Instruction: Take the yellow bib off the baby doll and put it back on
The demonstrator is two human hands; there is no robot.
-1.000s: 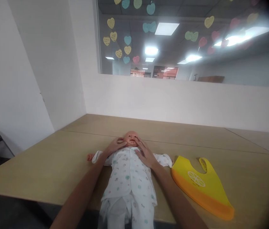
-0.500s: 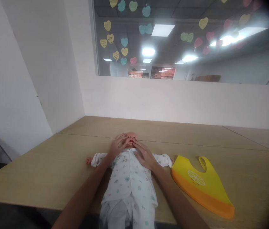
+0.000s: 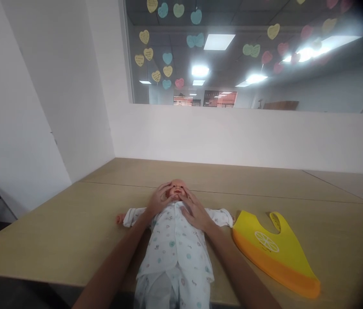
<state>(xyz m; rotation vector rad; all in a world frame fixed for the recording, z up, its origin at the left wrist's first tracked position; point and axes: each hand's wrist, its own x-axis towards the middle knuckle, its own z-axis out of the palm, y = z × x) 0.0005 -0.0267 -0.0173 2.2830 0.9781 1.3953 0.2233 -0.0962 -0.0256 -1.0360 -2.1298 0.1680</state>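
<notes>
A baby doll [image 3: 177, 240] in a white patterned two-piece outfit lies on its back on the table, head away from me and arms spread wide. My left hand [image 3: 159, 201] cups the left side of the doll's head, its thumb by the chin. On the other side, my right hand [image 3: 196, 211] rests with fingers along the cheek and its lower part over the doll's upper chest. The head sits between both hands, its sides partly hidden by my fingers. To the right, a yellow and orange bib [image 3: 276, 251] with a citrus-slice print lies close to the doll's hand.
The light wooden table [image 3: 72, 231] has seams running across it, and its front edge is near me. Behind it rises a white wall [image 3: 233, 135] with a window [image 3: 233, 68] bearing several heart-shaped notes. Another wall stands at the left.
My fingers have shifted slightly outward from the doll's mouth toward the sides of its face, showing more of it. The doll and bib stay in place on the table.
</notes>
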